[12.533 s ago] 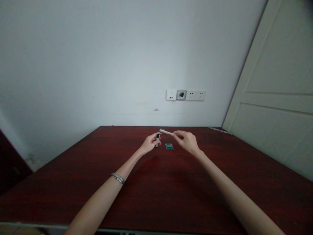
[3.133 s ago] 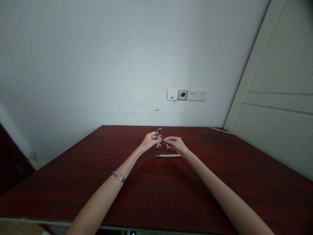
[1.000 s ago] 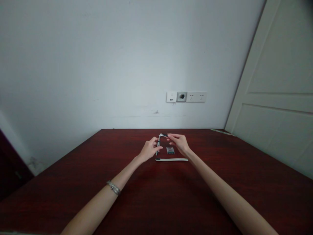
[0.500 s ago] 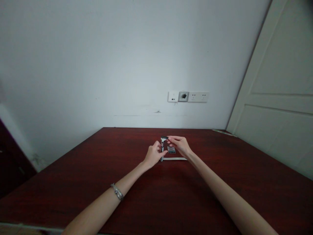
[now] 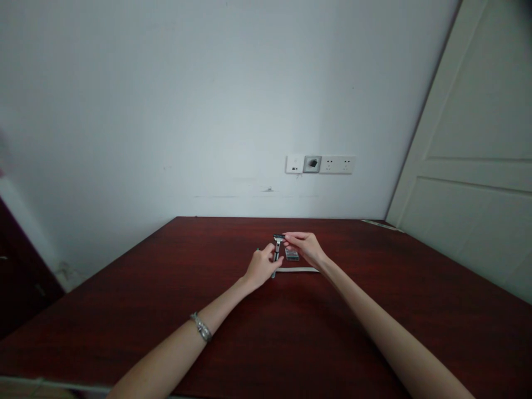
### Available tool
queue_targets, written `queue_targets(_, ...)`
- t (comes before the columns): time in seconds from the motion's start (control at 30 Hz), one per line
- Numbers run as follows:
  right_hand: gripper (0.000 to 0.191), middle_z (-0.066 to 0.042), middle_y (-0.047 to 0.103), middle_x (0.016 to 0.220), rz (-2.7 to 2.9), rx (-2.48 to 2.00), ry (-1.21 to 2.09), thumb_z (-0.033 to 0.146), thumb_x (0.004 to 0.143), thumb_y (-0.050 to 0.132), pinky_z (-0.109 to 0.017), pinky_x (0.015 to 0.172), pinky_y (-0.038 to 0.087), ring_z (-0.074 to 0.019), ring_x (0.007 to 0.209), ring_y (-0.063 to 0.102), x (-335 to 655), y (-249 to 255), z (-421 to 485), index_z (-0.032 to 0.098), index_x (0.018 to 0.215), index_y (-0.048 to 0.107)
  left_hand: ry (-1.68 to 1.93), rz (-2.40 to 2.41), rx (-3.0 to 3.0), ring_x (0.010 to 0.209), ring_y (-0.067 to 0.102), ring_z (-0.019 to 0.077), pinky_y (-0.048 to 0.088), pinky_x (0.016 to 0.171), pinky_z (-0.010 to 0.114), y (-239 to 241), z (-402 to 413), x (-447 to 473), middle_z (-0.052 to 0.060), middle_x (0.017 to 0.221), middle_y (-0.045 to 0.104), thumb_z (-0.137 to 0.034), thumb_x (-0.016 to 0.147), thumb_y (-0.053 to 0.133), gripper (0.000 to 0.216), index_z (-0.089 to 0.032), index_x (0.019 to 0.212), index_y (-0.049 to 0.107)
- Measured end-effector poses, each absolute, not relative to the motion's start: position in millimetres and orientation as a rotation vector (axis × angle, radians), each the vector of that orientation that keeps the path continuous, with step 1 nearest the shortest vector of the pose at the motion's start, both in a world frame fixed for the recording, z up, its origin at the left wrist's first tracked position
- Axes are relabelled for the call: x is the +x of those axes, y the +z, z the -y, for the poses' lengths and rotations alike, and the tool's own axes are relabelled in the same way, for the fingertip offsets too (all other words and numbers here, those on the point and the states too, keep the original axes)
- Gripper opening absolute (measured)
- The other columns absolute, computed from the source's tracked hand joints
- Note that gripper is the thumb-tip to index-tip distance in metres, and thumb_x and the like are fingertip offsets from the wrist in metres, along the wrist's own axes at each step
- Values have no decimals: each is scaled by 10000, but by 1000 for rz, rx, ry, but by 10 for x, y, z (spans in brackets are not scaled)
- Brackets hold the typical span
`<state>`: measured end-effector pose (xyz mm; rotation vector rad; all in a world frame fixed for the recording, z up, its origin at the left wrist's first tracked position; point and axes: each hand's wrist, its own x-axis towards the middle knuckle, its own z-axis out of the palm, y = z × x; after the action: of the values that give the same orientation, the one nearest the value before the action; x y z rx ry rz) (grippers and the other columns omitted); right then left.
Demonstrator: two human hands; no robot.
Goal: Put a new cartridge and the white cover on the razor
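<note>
My left hand (image 5: 261, 267) is closed round the silver and black handle of a razor (image 5: 277, 250), which stands nearly upright with a slight tilt. At its top, the thumb and fingers of my right hand (image 5: 305, 245) pinch the right end of the dark razor head. Behind the fingers of my right hand lies a small clear, dark-edged case (image 5: 292, 255), partly covered by them; its contents are too small to make out. A thin whitish strip (image 5: 297, 270) lies on the table just nearer to me, running between the two hands.
The dark red wooden table (image 5: 233, 343) reaches back to a pale wall with a row of sockets (image 5: 336, 164). A light panelled door (image 5: 474, 166) leans in at the right. A narrow pale strip (image 5: 382, 225) lies along the far right table edge.
The razor has tilted a little, its lower end shifting left and toward me. My left hand has moved slightly with it; my right hand keeps its pinch on the head.
</note>
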<state>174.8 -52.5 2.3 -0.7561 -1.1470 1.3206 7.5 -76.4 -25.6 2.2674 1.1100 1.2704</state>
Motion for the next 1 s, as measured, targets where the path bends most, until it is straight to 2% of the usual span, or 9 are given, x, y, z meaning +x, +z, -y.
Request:
queue_targets(0.23, 290, -55, 690, 636, 1135, -756, 1324, 277, 505, 805, -193, 541, 540, -106, 545, 621, 1714, 52, 571, 129, 741, 727, 1284, -1103, 2255, 465, 441, 83, 319, 485, 178, -269, 747, 76, -29, 542, 552, -310, 756, 551, 144, -167, 767, 548)
queue_targets(0.43, 301, -52, 685, 618, 1134, -771, 1323, 282, 484, 812, -189, 535, 536, -102, 532, 616, 1704, 58, 578, 122, 723, 724, 1285, -1124, 2270, 459, 432, 84, 312, 485, 181, -264, 740, 87, -36, 511, 524, -298, 748, 556, 137, -162, 738, 552)
queue_targets(1.0, 267, -43, 690, 650, 1275, -765, 1240, 299, 560, 770, -223, 590, 543, -116, 585, 632, 1738, 23, 543, 139, 769, 724, 1311, -1096, 2233, 441, 395, 67, 297, 460, 176, -256, 752, 100, -49, 480, 486, -287, 748, 559, 150, -149, 690, 538)
